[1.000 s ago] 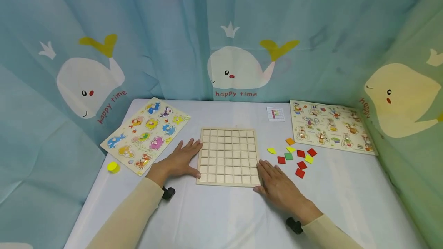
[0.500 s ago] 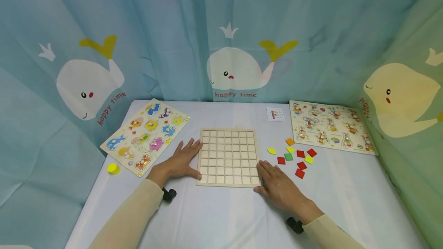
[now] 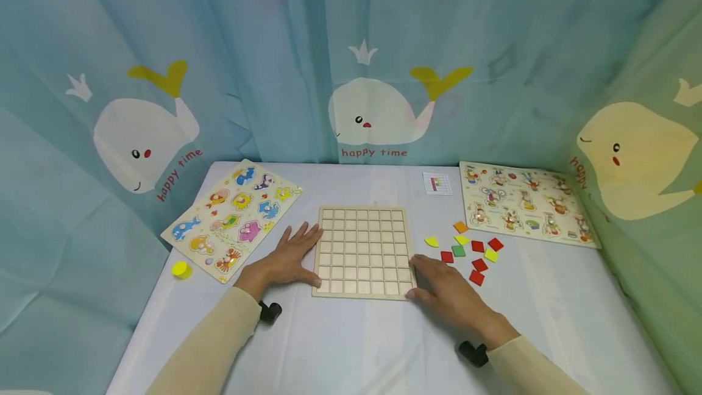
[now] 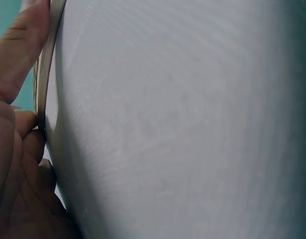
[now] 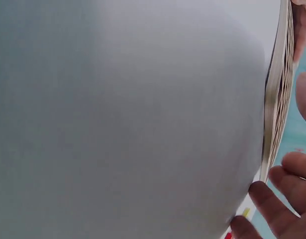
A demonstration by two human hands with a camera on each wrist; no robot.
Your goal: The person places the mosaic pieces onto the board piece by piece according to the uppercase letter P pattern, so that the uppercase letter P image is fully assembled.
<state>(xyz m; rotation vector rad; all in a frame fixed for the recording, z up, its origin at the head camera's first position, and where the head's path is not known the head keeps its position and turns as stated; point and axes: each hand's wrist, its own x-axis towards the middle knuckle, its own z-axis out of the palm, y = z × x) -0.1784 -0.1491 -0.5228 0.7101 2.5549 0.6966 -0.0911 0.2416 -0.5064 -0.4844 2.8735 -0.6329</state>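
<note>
A square wooden grid board (image 3: pixel 364 250) lies flat on the white cloth, its cells bare. My left hand (image 3: pixel 285 261) rests at the board's left edge with fingers spread; the thumb tip lies on the lower left corner. In the left wrist view the thumb (image 4: pixel 21 47) touches the board's rim (image 4: pixel 47 74). On the opposite side my right hand (image 3: pixel 452 294) has its fingertips right at the right edge and its thumb by the lower right corner. The right wrist view shows loosely bent fingers (image 5: pixel 277 199) beside the board's edge (image 5: pixel 272 109).
Right of the board lie several small tiles, including a red square (image 3: pixel 479 265), a green square (image 3: pixel 458 251) and an orange square (image 3: pixel 460 227). Behind them is a printed grid card (image 3: pixel 437 184). Knobbed picture puzzles flank the table, left (image 3: pixel 233 218) and right (image 3: pixel 526 203). A yellow disc stack (image 3: pixel 181 270) sits left.
My right hand has lifted slightly and bent its fingers more at the board's right edge. The left hand keeps its place; the whole view has shifted down slightly.
</note>
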